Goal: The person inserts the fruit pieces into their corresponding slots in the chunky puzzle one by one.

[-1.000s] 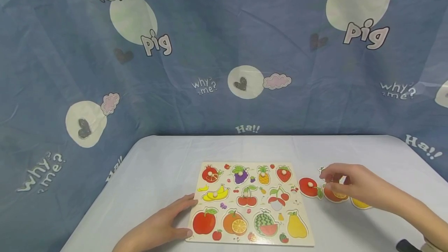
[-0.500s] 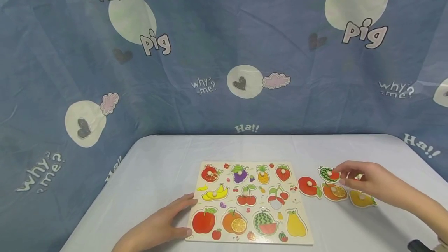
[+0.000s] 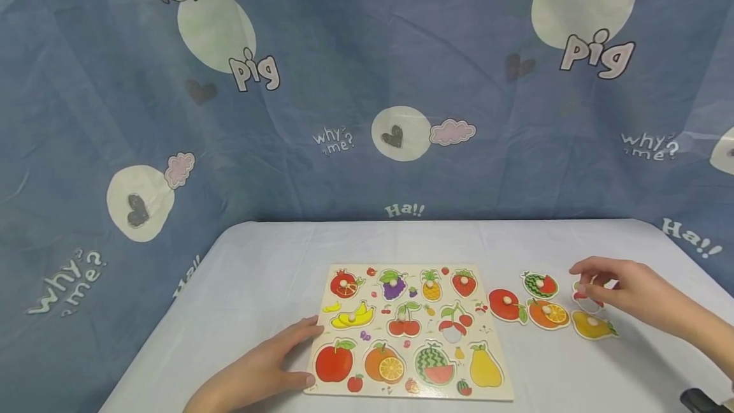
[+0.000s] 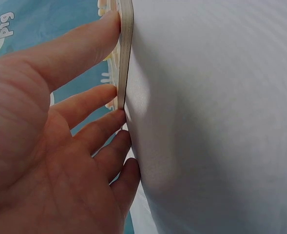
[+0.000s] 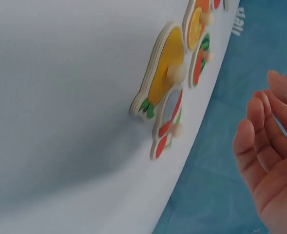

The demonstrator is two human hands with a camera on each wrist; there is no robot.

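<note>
A wooden fruit puzzle board (image 3: pixel 415 352) lies on the white table. My left hand (image 3: pixel 258 362) rests against its left edge, thumb near the front corner and fingers straight, as the left wrist view shows at the board's edge (image 4: pixel 126 58). To the right of the board, my right hand (image 3: pixel 633 289) hovers with loosely bent fingers over a red-and-white lychee piece (image 3: pixel 587 301), which it partly hides. In the right wrist view the fingers (image 5: pixel 243 136) stand apart from the knobbed lychee piece (image 5: pixel 168 114) and hold nothing.
Other loose knobbed pieces lie near the right hand: an apple (image 3: pixel 506 306), a watermelon (image 3: pixel 536 283), an orange (image 3: pixel 545 315) and a yellow pear (image 3: pixel 590 326). Knobbed pieces such as bananas (image 3: pixel 355 316) and grapes (image 3: pixel 392 289) sit in the board. A blue patterned cloth (image 3: pixel 344 177) hangs behind the table.
My right hand has moved right and a little back, from above the orange piece to the lychee piece, uncovering the watermelon, orange and pear pieces. The left hand stays at the board.
</note>
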